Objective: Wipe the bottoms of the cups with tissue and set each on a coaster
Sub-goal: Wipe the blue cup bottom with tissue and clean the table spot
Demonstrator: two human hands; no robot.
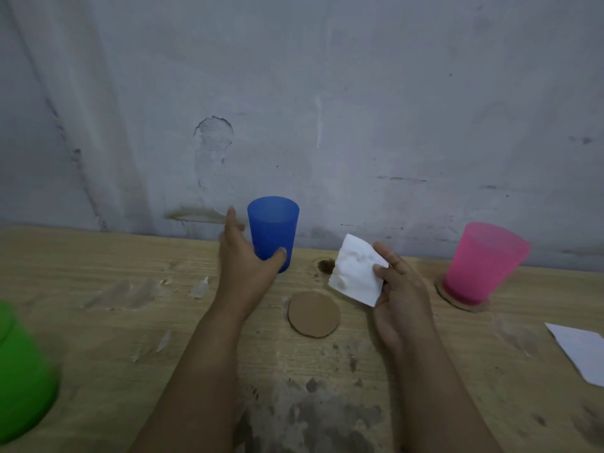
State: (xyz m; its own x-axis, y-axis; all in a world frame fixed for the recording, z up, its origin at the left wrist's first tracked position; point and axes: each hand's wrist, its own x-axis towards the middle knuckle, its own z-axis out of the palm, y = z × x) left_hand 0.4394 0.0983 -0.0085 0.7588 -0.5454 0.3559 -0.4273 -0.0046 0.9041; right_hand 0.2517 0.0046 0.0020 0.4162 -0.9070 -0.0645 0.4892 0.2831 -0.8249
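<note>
My left hand grips the lower part of an upright blue cup near the back of the wooden table; whether the cup touches the table I cannot tell. My right hand pinches a crumpled white tissue just right of the cup. A bare round cardboard coaster lies on the table between my two hands. At the right a pink cup stands on another coaster. A green cup stands at the left edge, partly cut off.
The wooden table is rough and stained, with a dark knot hole behind the bare coaster. A white sheet of paper or tissue lies at the right edge. A grey wall rises directly behind the table.
</note>
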